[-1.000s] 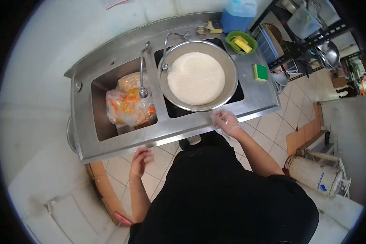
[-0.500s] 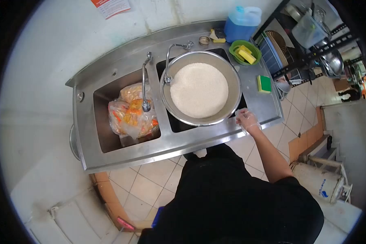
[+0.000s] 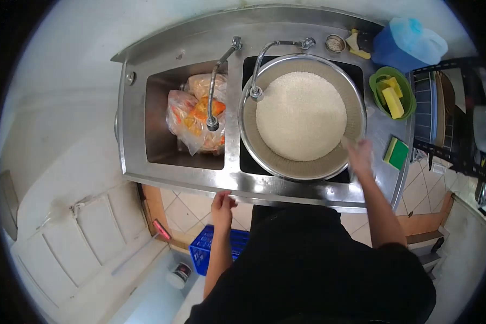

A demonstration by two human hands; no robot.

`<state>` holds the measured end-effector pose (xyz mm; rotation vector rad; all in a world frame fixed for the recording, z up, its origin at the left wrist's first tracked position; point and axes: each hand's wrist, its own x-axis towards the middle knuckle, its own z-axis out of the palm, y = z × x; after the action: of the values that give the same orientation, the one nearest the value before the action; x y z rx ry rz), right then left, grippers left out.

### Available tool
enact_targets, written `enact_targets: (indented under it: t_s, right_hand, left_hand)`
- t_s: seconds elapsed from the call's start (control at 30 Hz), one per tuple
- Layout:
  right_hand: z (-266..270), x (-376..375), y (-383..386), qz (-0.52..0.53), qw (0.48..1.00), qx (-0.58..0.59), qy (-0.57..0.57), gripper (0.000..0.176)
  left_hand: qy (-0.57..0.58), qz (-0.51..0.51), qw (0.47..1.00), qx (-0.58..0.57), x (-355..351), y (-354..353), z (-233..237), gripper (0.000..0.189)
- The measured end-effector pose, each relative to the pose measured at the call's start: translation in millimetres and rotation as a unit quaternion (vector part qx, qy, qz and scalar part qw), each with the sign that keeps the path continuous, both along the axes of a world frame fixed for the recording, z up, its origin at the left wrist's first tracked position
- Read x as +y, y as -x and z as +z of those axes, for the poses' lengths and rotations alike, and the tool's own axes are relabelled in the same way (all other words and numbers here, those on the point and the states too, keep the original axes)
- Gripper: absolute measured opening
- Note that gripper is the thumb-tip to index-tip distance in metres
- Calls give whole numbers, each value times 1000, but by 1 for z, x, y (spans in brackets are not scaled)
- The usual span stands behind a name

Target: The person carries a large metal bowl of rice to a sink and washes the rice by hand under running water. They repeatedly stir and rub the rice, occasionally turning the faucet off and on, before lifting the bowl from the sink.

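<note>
A large round metal bowl [image 3: 247, 141] of white rice-like grains [image 3: 301, 116] rests over the right basin of the steel sink. My right hand [image 3: 360, 157], in a thin clear glove, is at the bowl's lower right rim, blurred by motion; its fingers cannot be made out. In front of the counter edge, below the divider between the basins, my left hand [image 3: 222, 204] is bare, its fingers curled and partly apart, holding nothing. Clear plastic bags with orange and pale contents [image 3: 197, 121] lie in the left basin under a hose tap [image 3: 213, 123].
A second tap [image 3: 255, 93] hangs over the bowl's left side. At the right stand a blue liquid jug [image 3: 405, 46], a green bowl with yellow sponges [image 3: 410, 97] and a green-yellow sponge [image 3: 397, 153]. A blue crate [image 3: 202, 249] is on the floor.
My left hand has come into view in front of the counter. My right hand has moved up to the bowl's rim. The view has shifted, so the sink looks closer.
</note>
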<state>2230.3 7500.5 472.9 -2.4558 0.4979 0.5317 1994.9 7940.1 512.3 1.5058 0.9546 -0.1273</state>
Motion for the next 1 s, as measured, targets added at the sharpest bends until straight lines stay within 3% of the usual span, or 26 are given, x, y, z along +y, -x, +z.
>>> enact_targets:
  t_s: [0.1, 0.17, 0.2, 0.27, 0.33, 0.4, 0.43, 0.53, 0.63, 0.7, 0.73, 0.8, 0.93, 1.0]
  right_hand:
    - [-18, -10, 56, -68, 997, 33, 11, 74]
    - [-59, -24, 79, -238, 946, 9, -220, 69]
    - [-49, -19, 71, -240, 945, 10, -221, 69]
    - [-10, 1, 37, -214, 945, 81, -235, 68]
    - [-17, 2, 33, -254, 923, 73, -279, 67]
    - [-1, 18, 31, -203, 969, 25, -136, 69]
    - [-1, 17, 34, -200, 969, 27, -140, 69]
    - [-18, 15, 35, -184, 975, -7, -124, 71]
    - [-41, 16, 36, -280, 941, 16, -189, 75]
    - [-49, 14, 30, -400, 878, 106, -240, 69]
    - [-52, 14, 31, -398, 879, 105, -240, 69]
    - [-58, 17, 31, -437, 785, 40, -437, 66]
    - [-70, 24, 34, -434, 787, 8, -439, 56]
    - [-77, 25, 38, -401, 873, 3, -279, 51]
  left_hand:
    - [13, -12, 1000, 24, -41, -74, -11, 34]
    - [-38, -58, 996, 63, -49, -113, -39, 43]
    - [-85, -80, 989, 91, -53, -135, -48, 47]
    - [3, -90, 988, 127, -59, -176, -40, 49]
    - [8, -51, 995, 85, -52, -181, -81, 47]
    - [-191, -140, 955, 178, -51, -188, -81, 52]
    - [-301, -163, 930, 132, -54, -185, -80, 46]
    - [-323, -163, 924, 122, -57, -185, -68, 40]
    - [-367, -98, 924, 50, -63, -180, -61, 36]
    - [-387, -50, 920, -28, -64, -177, -47, 32]
    - [-386, -48, 921, -29, -63, -176, -37, 32]
    - [-328, -47, 943, 29, -62, -174, -19, 28]
    - [-352, -55, 934, -12, -68, -173, -19, 27]
    - [-379, -72, 923, -9, -66, -169, -15, 27]
